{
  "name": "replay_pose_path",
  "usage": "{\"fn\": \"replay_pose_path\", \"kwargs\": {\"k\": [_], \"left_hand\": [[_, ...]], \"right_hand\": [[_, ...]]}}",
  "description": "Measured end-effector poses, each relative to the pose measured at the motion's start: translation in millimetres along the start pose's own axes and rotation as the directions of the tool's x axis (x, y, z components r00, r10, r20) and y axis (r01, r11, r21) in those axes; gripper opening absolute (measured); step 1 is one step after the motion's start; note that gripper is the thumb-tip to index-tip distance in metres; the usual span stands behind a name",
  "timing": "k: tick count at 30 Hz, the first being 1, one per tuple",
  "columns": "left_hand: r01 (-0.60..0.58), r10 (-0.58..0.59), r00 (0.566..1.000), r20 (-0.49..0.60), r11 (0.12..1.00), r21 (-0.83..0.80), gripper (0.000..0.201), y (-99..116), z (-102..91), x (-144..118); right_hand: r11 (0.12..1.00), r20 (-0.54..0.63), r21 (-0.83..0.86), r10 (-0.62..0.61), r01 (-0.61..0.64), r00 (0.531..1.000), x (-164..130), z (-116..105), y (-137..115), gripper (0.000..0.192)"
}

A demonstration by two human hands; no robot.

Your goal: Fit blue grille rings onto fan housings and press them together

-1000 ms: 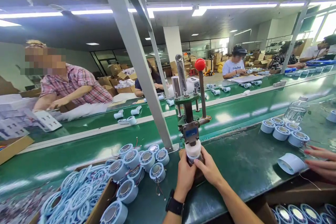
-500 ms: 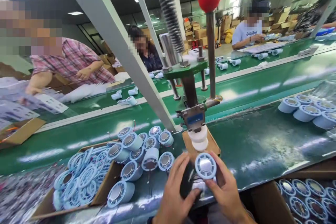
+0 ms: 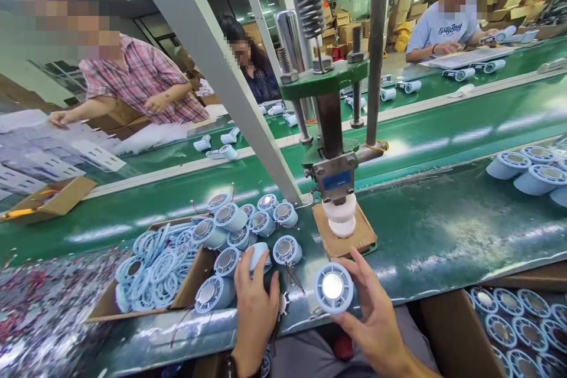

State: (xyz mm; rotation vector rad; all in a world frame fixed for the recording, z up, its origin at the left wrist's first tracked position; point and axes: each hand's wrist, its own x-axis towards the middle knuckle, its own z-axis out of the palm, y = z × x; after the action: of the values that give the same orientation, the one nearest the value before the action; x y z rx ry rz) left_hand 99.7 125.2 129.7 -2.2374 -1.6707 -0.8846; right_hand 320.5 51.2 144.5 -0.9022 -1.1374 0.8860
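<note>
My right hand (image 3: 370, 307) holds a light-blue round housing (image 3: 333, 287) between thumb and fingers, its shiny metal disc and ribbed rim turned towards me. My left hand (image 3: 257, 307) reaches over another light-blue housing (image 3: 261, 255) lying on its side in the group on the bench. Its fingers are apart and lie across that housing, with the thumb off to the right. Several more housings, such as this upright one (image 3: 287, 250), stand around it, some with thin wires. Beyond my right hand, a press with a white plastic head (image 3: 342, 215) stands over a brown board (image 3: 363, 236).
A cardboard box (image 3: 188, 289) of light-blue rings (image 3: 162, 266) stands left, beside piled wires (image 3: 53, 307). More housings fill a box (image 3: 509, 331) at lower right and stand at right (image 3: 540, 177). A grey post (image 3: 212, 71) slants before the green conveyor (image 3: 425, 124). Co-workers sit beyond.
My left hand has moved left from beside the held housing to the group of housings. My right hand keeps its housing. The view has shifted, and the press's red knob is out of sight.
</note>
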Motion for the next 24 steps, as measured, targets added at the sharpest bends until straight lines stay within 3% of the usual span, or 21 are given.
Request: {"fn": "replay_pose_path", "kwargs": {"k": [4,9,16,21,24], "left_hand": [[0.014,-0.013,0.999,-0.053,1.000,0.021,0.025,-4,2.2,1],[0.021,-0.020,0.999,-0.044,1.000,0.015,0.027,-1,-0.8,2],[0.092,-0.093,0.996,-0.004,0.993,-0.077,0.036,0,-8.7,0],[0.099,-0.108,0.992,-0.063,0.985,-0.144,0.034,16,-37.5,0],[0.111,-0.133,0.990,-0.047,0.942,-0.317,0.032,42,-64.2,-7]], "right_hand": [[1.000,-0.012,-0.007,0.014,-0.014,1.000,-5,0,-2,0.088],[0.997,-0.025,0.019,0.072,-0.072,0.997,-9,-3,-11,0.081],[0.939,0.027,0.284,0.195,-0.195,0.980,-11,-4,-20,0.085],[0.904,0.077,0.354,0.227,-0.239,0.971,-12,-4,-25,0.086],[0.894,0.112,0.373,0.222,-0.248,0.969,-12,-3,-30,0.087]]}}
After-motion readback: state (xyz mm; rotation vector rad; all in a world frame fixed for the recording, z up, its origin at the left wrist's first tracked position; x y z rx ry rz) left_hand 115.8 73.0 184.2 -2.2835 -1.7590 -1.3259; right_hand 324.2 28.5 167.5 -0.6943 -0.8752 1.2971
